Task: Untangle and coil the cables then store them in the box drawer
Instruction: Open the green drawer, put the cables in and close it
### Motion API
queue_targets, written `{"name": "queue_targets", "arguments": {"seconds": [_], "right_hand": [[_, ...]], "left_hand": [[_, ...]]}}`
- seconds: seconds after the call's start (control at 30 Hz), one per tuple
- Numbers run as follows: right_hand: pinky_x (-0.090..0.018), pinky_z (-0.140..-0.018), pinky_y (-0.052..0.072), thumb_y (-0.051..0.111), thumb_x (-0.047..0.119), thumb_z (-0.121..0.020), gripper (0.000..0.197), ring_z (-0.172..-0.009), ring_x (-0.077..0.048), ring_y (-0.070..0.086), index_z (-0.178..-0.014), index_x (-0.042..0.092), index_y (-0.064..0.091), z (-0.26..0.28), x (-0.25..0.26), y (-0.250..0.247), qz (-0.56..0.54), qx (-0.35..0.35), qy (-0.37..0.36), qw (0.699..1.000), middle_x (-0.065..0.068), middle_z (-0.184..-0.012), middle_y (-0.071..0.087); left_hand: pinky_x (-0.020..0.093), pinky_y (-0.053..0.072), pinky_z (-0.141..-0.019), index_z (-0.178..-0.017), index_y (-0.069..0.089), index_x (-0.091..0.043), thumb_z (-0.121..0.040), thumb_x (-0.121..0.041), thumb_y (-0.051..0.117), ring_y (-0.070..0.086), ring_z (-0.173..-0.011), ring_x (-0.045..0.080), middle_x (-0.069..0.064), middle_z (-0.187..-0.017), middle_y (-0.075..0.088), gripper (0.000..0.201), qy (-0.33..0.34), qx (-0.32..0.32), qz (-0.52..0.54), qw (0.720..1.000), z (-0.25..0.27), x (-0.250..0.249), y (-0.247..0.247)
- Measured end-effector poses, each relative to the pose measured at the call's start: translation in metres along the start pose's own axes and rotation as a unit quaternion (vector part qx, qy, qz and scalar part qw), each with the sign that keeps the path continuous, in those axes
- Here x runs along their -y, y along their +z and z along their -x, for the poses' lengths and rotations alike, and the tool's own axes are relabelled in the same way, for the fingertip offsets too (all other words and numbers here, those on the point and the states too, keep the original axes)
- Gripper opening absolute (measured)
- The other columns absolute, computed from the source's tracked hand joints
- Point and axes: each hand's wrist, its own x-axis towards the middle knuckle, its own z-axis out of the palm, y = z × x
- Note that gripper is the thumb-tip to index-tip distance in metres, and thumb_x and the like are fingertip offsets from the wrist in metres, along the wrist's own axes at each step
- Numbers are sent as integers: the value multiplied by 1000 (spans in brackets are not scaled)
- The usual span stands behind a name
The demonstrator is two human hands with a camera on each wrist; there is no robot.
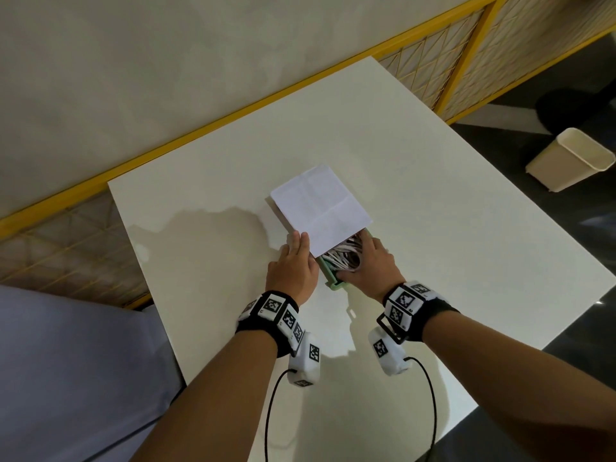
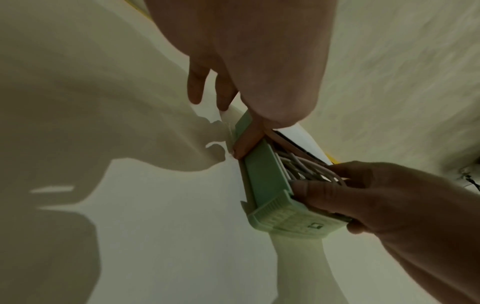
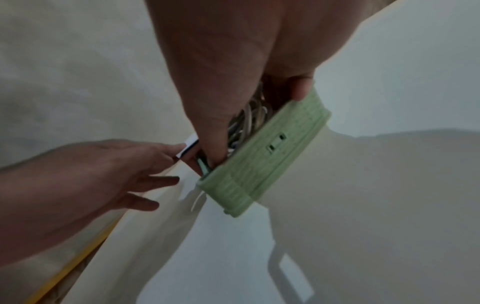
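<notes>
A white-topped box point(image 1: 320, 208) lies in the middle of the white table point(image 1: 466, 248). Its green drawer point(image 1: 335, 285) is pulled out toward me and holds a bundle of white cables point(image 1: 343, 255). My left hand point(image 1: 293, 265) rests with straight fingers against the box's left side, its thumb point(image 2: 246, 144) on the drawer's side wall. My right hand point(image 1: 370, 265) is curled over the drawer's front end: fingers point(image 3: 215, 144) inside on the cables point(image 3: 246, 119), thumb point(image 3: 301, 88) on the ribbed drawer front point(image 3: 259, 164). Most of the cable bundle is hidden by that hand and the box.
A beige waste bin point(image 1: 573, 158) stands on the dark floor beyond the table's right edge. A yellow-framed mesh rail point(image 1: 233, 115) runs along the table's far side. Bluish-grey clothing point(image 1: 66, 378) fills the lower left.
</notes>
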Motion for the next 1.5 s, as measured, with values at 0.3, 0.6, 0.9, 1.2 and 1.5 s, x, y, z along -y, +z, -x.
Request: {"name": "queue_targets", "arguments": {"seconds": [0.3,0.6,0.9,1.2,1.5], "right_hand": [[-47,-107,34,35,38,-92,61,-136,-33,36,-141,4,28,46,-32,23,159,-119,-218,956,-18,-148,36],[-55,-114,10,43,40,-82,65,-133,-29,42,-135,3,44,35,-26,36,322,-50,-191,926,-15,-143,46],[-45,-79,53,56,10,-80,27,-94,-36,54,-107,9,52,28,-34,18,67,-192,-175,963,-18,-104,60],[-43,-75,51,68,17,-82,19,-97,-36,59,-99,9,64,11,-34,4,80,-130,-144,978,-10,-100,67],[-39,-73,44,63,21,-79,12,-86,-35,56,-77,9,68,-4,-14,-6,30,-88,-37,995,-11,-86,66]], "left_hand": [[47,37,-102,-153,11,-14,-98,-24,32,28,-141,25,3,-162,7,60,4,15,9,1000,2,-1,-4],[45,39,-105,-153,6,-13,-94,-20,38,27,-142,24,4,-163,1,68,7,37,13,999,2,-2,-8],[44,42,-103,-153,6,-13,-93,-17,41,35,-137,26,5,-163,2,69,11,40,11,999,3,-1,-11],[44,42,-103,-154,6,-14,-93,-16,41,36,-138,25,4,-163,1,70,9,44,18,999,3,-1,-12],[42,40,-107,-154,5,-15,-95,-16,42,34,-140,25,4,-163,0,70,8,53,30,998,4,-3,-14]]}}
